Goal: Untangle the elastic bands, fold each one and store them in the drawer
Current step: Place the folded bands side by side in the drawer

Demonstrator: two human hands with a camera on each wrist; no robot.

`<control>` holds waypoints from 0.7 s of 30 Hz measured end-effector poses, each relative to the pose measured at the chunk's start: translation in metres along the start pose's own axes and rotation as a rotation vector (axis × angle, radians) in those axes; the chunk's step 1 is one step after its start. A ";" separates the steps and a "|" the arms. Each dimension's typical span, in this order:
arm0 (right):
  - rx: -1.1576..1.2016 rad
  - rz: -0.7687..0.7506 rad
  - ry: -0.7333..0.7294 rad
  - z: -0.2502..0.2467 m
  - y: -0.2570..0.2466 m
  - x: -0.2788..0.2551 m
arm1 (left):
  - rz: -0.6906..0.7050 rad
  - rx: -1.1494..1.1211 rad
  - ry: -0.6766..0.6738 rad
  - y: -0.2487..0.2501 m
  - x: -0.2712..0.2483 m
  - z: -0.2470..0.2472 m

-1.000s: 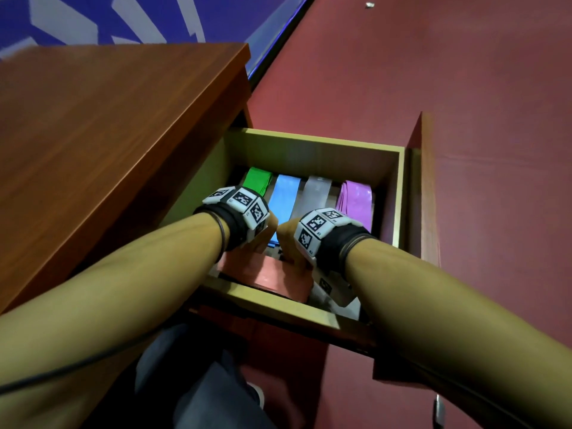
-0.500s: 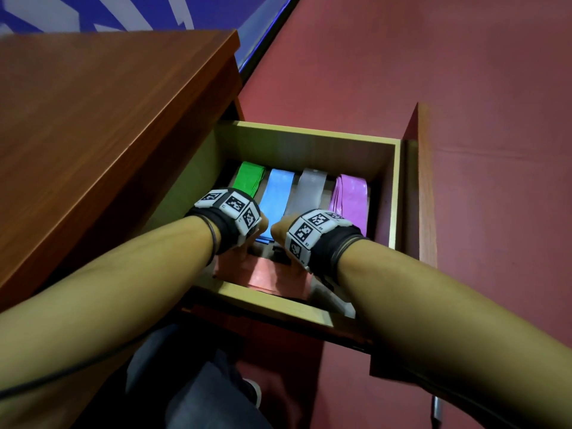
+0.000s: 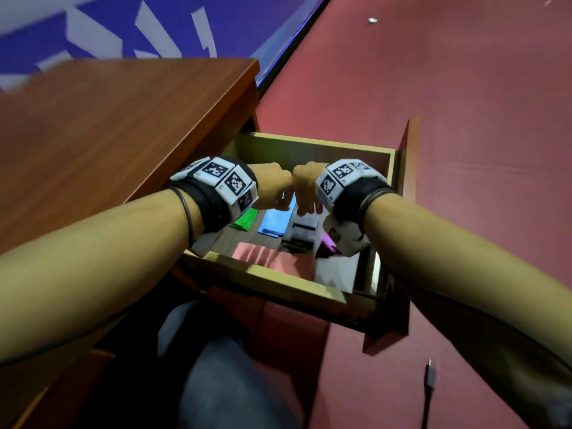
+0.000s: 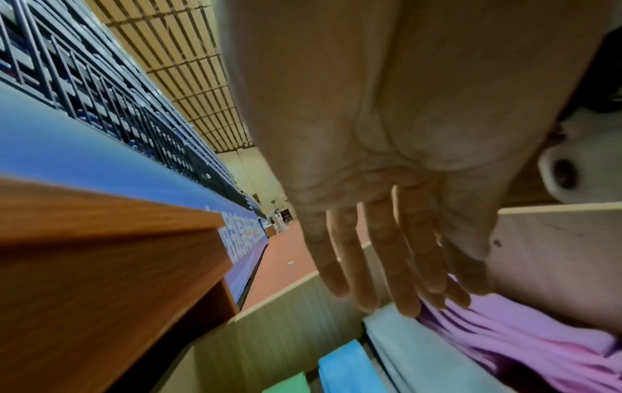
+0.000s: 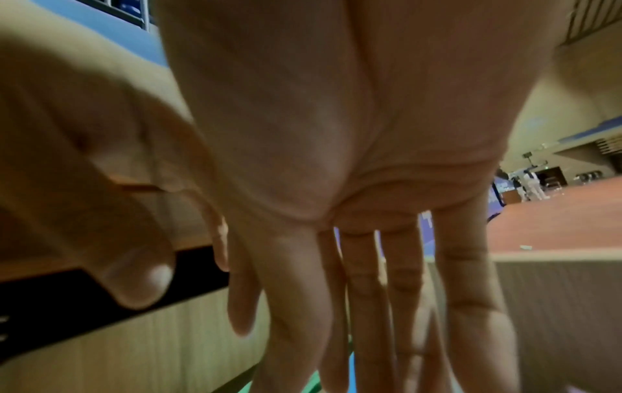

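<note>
Both hands have lifted out of the drawer (image 3: 312,144) since a second ago, when they pressed down on the red band (image 3: 272,261) at its near edge; that band now lies alone on the drawer floor, near side.

Left of everything, the brown desk (image 3: 123,119) top runs to the far wall. The left hand (image 3: 272,187) hangs above the drawer, fingers (image 4: 380,260) straight and slack, holding nothing; the wrist view shows their tips above the grey and purple bands without clear contact. Beside it, knuckles almost touching, the right hand (image 3: 306,187) hovers too, fingers (image 5: 363,305) stretched downward and empty.

Below them, folded bands lie in a row along the far half of the drawer: green band (image 3: 246,219) at left, then blue band (image 3: 274,222), grey band (image 3: 305,233), and purple band (image 3: 328,246) at right, mostly hidden under the right wrist. Red floor (image 3: 464,119) lies to the right, with a dark cable (image 3: 428,385) near.
</note>
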State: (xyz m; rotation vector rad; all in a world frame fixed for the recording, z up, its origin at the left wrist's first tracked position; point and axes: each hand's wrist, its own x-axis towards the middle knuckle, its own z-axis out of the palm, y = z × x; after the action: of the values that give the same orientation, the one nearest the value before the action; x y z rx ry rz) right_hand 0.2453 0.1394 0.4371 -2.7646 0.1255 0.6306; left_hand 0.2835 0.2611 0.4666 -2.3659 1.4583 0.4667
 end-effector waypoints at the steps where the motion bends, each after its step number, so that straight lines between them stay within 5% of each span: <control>1: -0.025 -0.002 -0.032 -0.009 0.003 -0.006 | 0.026 -0.019 0.036 0.007 -0.007 -0.007; 10: -0.292 0.205 0.108 -0.049 0.070 -0.050 | 0.327 0.017 0.293 0.094 -0.036 -0.051; 14: -0.232 0.342 0.078 -0.023 0.151 -0.023 | 0.407 0.053 0.192 0.143 -0.040 -0.052; 17: -0.209 0.356 0.075 -0.009 0.153 -0.040 | 0.488 0.159 0.084 0.161 -0.040 -0.049; 21: -0.316 0.374 0.127 -0.010 0.132 -0.044 | 0.466 0.177 0.097 0.162 -0.041 -0.052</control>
State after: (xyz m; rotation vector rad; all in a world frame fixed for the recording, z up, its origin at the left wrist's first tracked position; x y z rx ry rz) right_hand 0.1904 0.0118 0.4292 -3.1155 0.6340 0.6060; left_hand 0.1256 0.2019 0.5149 -1.9303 2.0143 0.3162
